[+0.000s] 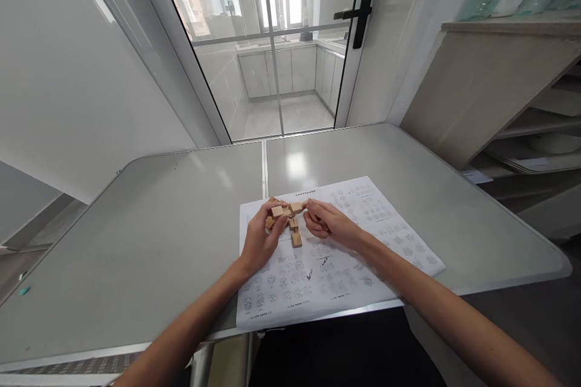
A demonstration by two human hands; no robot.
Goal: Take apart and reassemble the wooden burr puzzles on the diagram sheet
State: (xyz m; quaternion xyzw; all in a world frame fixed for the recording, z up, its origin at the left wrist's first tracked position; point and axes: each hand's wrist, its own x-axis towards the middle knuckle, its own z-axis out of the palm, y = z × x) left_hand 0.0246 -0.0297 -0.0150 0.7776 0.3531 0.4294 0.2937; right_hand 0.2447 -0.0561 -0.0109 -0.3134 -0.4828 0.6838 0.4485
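Observation:
A chain of small light wooden cubes (290, 221) is held just above a printed sheet (336, 254) full of small diagrams. My left hand (261, 239) grips the chain's left end, fingers curled round the cubes. My right hand (327, 224) pinches the right end of the top row with its fingertips. A short string of cubes hangs down between the two hands, its lowest cube (296, 240) touching or nearly touching the sheet.
The sheet lies on a grey folding table (158, 236) with a seam down its middle. A wooden shelf unit (499, 91) stands at the right. A glass door with a black handle (361, 15) is behind the table.

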